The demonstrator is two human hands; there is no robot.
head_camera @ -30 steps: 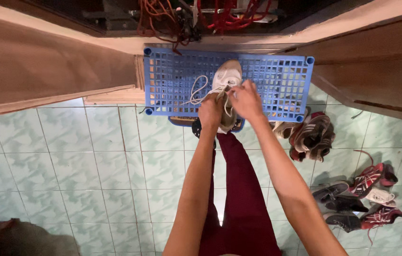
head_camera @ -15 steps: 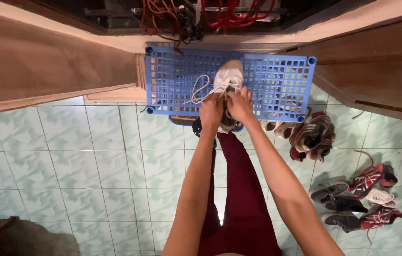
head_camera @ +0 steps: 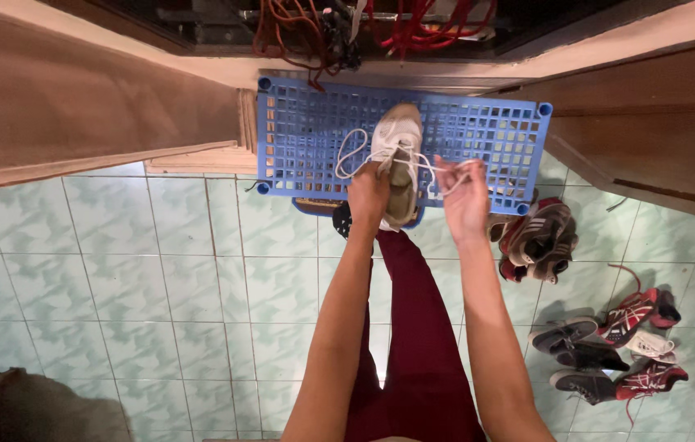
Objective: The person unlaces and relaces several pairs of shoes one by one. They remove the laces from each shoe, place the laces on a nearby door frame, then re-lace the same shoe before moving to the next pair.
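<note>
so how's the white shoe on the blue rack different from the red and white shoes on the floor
The white shoe sits up on the blue rack; the red and white shoes lie on the tiled floor. The white shoe is held by the left hand while the right hand pulls its lace; nobody touches the red and white shoes. The white shoe is plain and pale, the floor shoes patterned red. Both have laces hanging loose.

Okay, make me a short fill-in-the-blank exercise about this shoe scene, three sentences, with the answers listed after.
1. The white sneaker rests on a plastic rack coloured ____.
2. The right hand pulls a white ____ out to the side of the sneaker.
3. The left hand grips the sneaker, and below it the floor is covered in pale green ____.

Missing words: blue; shoelace; tiles
</note>
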